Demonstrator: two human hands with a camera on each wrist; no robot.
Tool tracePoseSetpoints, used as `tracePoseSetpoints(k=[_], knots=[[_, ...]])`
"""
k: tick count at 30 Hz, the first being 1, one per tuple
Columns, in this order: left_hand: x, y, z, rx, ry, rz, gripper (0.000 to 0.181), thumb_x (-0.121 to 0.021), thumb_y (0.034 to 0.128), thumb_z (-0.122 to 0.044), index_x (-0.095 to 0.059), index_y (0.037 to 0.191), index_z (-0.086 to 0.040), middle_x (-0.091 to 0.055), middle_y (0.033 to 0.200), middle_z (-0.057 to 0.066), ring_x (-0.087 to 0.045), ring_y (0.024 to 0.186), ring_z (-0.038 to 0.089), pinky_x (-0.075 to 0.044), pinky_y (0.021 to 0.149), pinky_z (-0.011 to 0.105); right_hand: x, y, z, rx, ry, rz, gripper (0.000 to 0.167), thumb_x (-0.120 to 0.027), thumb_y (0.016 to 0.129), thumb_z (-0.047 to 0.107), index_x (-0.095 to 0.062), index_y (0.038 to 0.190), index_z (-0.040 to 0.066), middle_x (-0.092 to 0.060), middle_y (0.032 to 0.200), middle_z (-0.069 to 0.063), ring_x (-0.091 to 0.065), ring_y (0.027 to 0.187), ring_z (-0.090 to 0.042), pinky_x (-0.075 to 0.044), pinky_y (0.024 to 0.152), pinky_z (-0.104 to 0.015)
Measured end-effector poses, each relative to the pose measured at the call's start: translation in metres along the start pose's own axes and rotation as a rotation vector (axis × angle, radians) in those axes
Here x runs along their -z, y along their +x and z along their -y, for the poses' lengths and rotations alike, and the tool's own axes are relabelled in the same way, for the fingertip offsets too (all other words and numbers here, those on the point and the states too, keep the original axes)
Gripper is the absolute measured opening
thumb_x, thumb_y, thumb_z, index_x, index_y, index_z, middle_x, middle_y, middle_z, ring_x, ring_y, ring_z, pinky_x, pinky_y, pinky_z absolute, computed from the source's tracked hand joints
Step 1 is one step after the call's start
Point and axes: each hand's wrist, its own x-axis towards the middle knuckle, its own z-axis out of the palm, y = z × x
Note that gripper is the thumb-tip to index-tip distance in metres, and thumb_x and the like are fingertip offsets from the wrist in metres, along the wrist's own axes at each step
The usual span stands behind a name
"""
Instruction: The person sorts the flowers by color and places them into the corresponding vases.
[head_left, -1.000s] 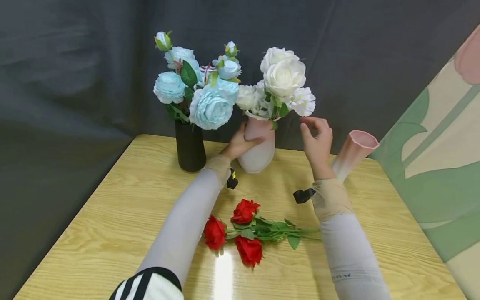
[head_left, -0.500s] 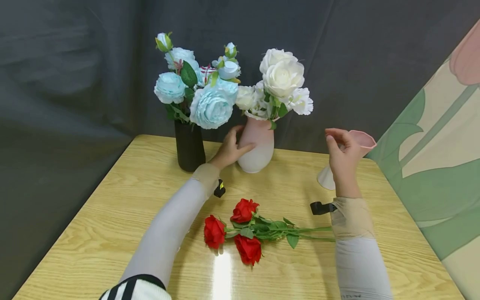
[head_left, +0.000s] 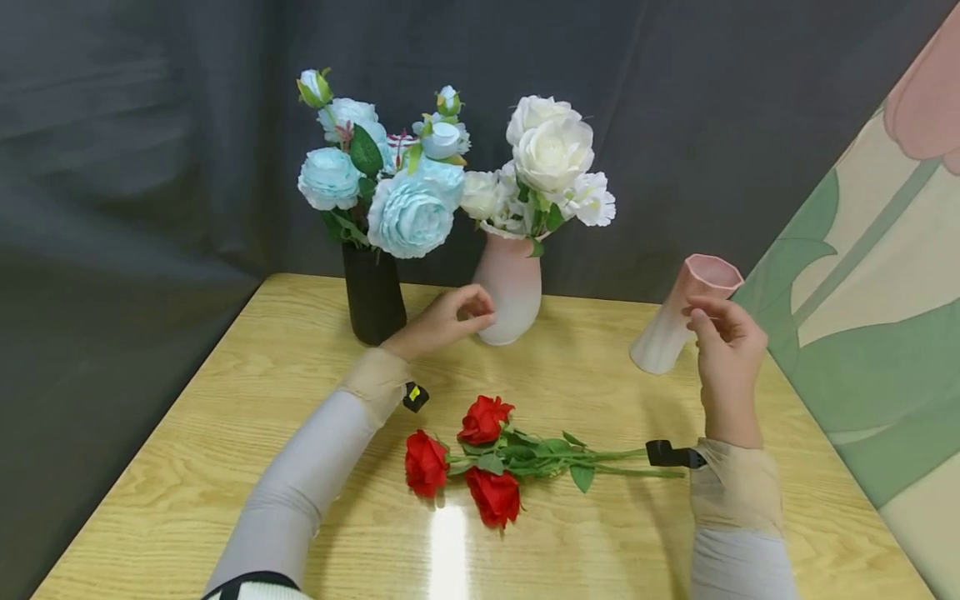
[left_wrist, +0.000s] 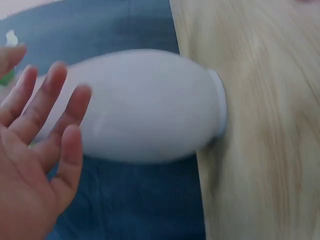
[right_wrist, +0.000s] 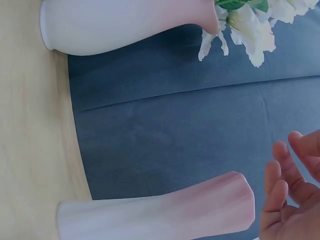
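My left hand [head_left: 438,323] holds nothing, its fingers relaxed beside the rounded pink-and-white vase [head_left: 512,287]. In the left wrist view the spread fingers [left_wrist: 75,107] overlap that vase, and a gap between them cannot be told. White flowers [head_left: 553,154] stand in it. At the right, my right hand [head_left: 731,371] is just in front of a slim, ridged pink-and-white vase [head_left: 663,333]. The right wrist view shows loosely bent fingers [right_wrist: 272,192] beside its pink rim, with nothing in them. Three red roses [head_left: 486,419] lie on the table between my forearms, stems pointing right.
A black vase [head_left: 373,300] with light blue flowers [head_left: 412,218] stands at the back left, close to my left hand. The wooden table [head_left: 187,467] ends at a dark cloth backdrop [head_left: 187,167]. A floral-patterned panel [head_left: 862,333] borders the right side.
My left hand has let go of the rounded vase and drawn back to the left. My right hand has moved right and toward me, from near the white flowers to the slim vase.
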Motion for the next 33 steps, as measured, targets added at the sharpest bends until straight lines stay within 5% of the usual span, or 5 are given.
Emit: tracePoseSetpoints(k=[10,18,25,33], knots=[[-0.034,0.04,-0.015,-0.025,0.005,0.211,0.015,-0.064,0.0969,-0.01,-0.063,0.106,0.002,-0.068,0.105,0.014,-0.065,0.099,0.024,-0.054,0.09,0.031,0.002,-0.033,-0.009,-0.129,-0.096,0.095,0.013,-0.061,0.095,0.001,-0.074,0.096,0.005,-0.07,0.075,0.014,-0.06,0.066,-0.005,-0.041,0.054,-0.015],[-0.056,0.08,-0.02,0.038,0.093,0.352,0.025,-0.061,0.0997,-0.016,-0.055,0.119,-0.001,-0.064,0.121,0.014,-0.062,0.115,0.024,-0.05,0.102,0.028,-0.006,-0.063,-0.02,-0.218,-0.195,0.311,0.019,-0.058,0.1,0.009,-0.067,0.111,-0.003,-0.068,0.08,0.02,-0.059,0.071,-0.004,-0.038,0.054,-0.02],[-0.072,0.116,-0.024,0.048,0.024,0.343,0.041,-0.061,0.0987,-0.014,-0.048,0.134,0.003,-0.062,0.126,0.018,-0.061,0.118,0.027,-0.051,0.099,0.027,-0.014,-0.082,-0.035,-0.327,-0.177,0.497,0.02,-0.057,0.101,0.009,-0.065,0.116,0.0,-0.068,0.085,0.014,-0.058,0.067,-0.008,-0.035,0.051,-0.022],[-0.098,0.138,-0.024,0.036,-0.001,0.313,0.044,-0.062,0.0987,-0.018,-0.047,0.137,-0.001,-0.057,0.136,0.019,-0.06,0.122,0.032,-0.052,0.099,0.027,-0.007,-0.094,-0.047,-0.393,-0.25,0.624,0.027,-0.056,0.101,0.01,-0.06,0.122,-0.007,-0.066,0.098,-0.007,-0.057,0.072,-0.013,-0.038,0.052,-0.023]])
